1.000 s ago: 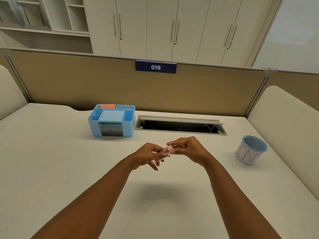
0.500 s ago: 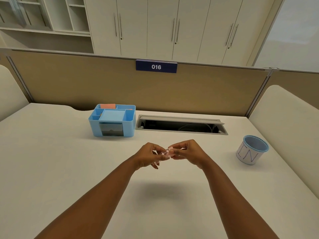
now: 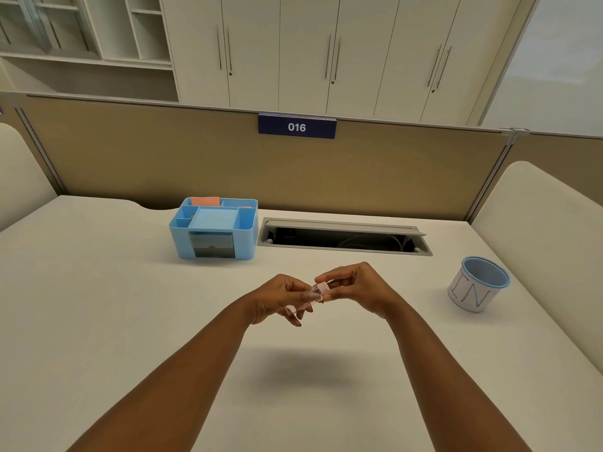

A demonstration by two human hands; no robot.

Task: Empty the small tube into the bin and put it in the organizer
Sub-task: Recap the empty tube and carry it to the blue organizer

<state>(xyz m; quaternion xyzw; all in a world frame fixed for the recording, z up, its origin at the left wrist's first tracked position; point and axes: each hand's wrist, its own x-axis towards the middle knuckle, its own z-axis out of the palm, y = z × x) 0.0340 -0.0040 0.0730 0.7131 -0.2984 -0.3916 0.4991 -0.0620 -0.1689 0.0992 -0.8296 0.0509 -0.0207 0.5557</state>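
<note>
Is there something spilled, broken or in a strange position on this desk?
Nothing stands out. The blue plastic organizer and the white cup-shaped bin stand upright, with no spill on the white desk. Both hands hold the small clear tube.

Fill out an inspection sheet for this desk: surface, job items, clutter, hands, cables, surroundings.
Surface: white desk, bare apart from the items below.
Job's things: small clear tube held above the desk at centre; white bin with a blue rim stands upright at the right; blue organizer at the back left, with an orange pad in a rear compartment.
Clutter: nothing seen.
Hands: left hand grips the tube's lower body; right hand pinches its upper end. Whether a cap is on cannot be told.
Cables: some lie inside the open cable tray set in the desk.
Surroundings: tan partition with a sign reading 016; white cabinets behind.
</note>
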